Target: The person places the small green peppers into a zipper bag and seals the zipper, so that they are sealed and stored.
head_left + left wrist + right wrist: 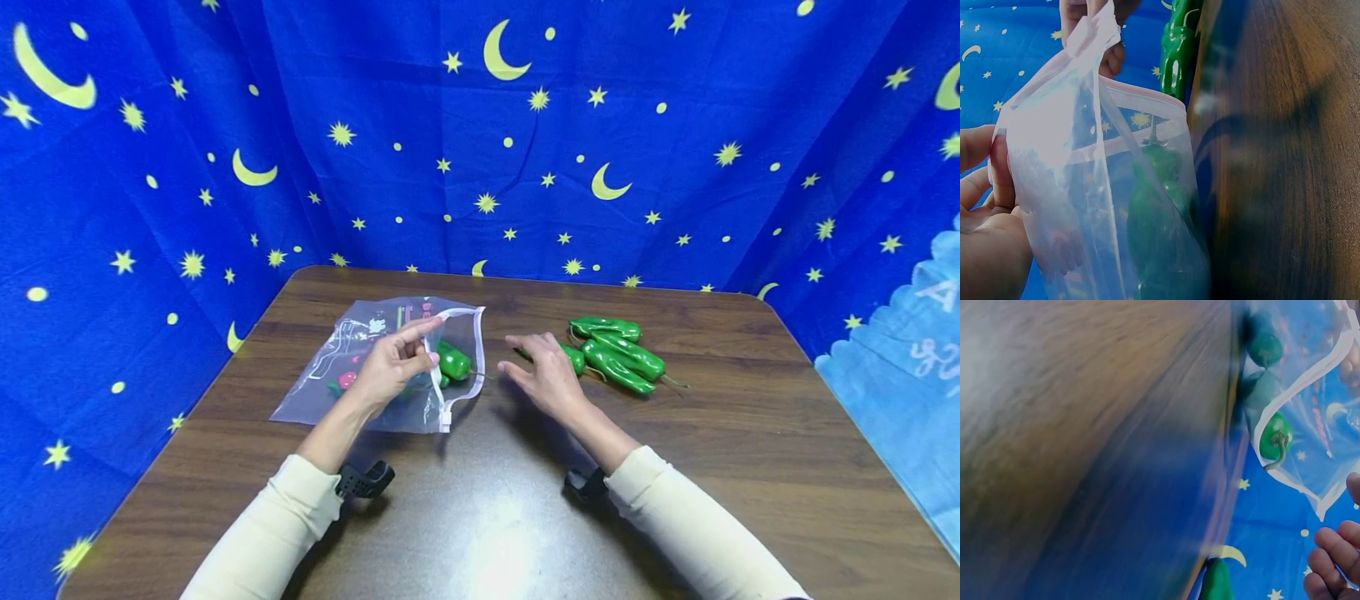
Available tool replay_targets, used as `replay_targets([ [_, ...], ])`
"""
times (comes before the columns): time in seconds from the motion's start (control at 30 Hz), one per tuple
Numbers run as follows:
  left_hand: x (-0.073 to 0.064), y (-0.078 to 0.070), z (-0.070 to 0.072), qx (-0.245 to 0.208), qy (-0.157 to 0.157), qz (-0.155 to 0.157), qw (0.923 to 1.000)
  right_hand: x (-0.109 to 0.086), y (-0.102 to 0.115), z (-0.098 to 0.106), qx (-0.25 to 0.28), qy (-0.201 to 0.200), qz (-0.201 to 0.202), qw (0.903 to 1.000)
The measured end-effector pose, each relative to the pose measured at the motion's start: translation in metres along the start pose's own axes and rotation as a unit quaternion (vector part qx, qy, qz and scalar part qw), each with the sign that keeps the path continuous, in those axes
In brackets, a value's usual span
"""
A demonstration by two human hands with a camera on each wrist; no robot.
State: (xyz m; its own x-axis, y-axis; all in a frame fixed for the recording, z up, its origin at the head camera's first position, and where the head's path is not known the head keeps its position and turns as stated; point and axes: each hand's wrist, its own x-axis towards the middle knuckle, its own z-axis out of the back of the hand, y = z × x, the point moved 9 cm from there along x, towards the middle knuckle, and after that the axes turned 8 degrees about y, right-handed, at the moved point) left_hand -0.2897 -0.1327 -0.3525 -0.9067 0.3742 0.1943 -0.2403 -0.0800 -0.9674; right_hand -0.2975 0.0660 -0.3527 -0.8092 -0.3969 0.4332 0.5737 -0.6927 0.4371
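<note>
Left hand [392,360] pinches clear zip bag [348,346], green peppers [453,361] inside; right hand [547,372] near loose peppers [627,357].

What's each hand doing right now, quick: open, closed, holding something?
Left hand: holding the plastic bag by its opening.
Right hand: open, holding nothing, near the green peppers.

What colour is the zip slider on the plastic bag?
White. The zip slider, at the near end of the plastic bag's opening, shows best in the head view.

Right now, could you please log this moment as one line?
left hand: holds open bag by its rim | right hand: empty, near loose peppers on table | other peppers: inside bag
</note>
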Motion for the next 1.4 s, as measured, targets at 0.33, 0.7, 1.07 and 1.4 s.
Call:
replay_targets([
  [0.33, 0.000, -0.001, 0.000, 0.002, -0.001, 0.000, 1.0000, -0.004, -0.020, 0.005, 0.007, 0.006, -0.040, 0.9992],
  [0.7, -0.001, -0.001, 0.001, 0.005, -0.005, -0.004, 1.0000, -0.009, -0.050, 0.008, 0.002, 0.022, -0.083, 0.9963],
  [1.07, -0.001, -0.002, 0.000, 0.006, -0.004, -0.005, 1.0000, -0.013, -0.076, 0.014, 0.002, 0.036, -0.148, 0.9883],
  [1.4, 0.000, -0.002, 0.000, 0.006, -0.002, -0.009, 0.9999, -0.015, -0.087, 0.016, -0.013, 0.032, -0.157, 0.9869],
])
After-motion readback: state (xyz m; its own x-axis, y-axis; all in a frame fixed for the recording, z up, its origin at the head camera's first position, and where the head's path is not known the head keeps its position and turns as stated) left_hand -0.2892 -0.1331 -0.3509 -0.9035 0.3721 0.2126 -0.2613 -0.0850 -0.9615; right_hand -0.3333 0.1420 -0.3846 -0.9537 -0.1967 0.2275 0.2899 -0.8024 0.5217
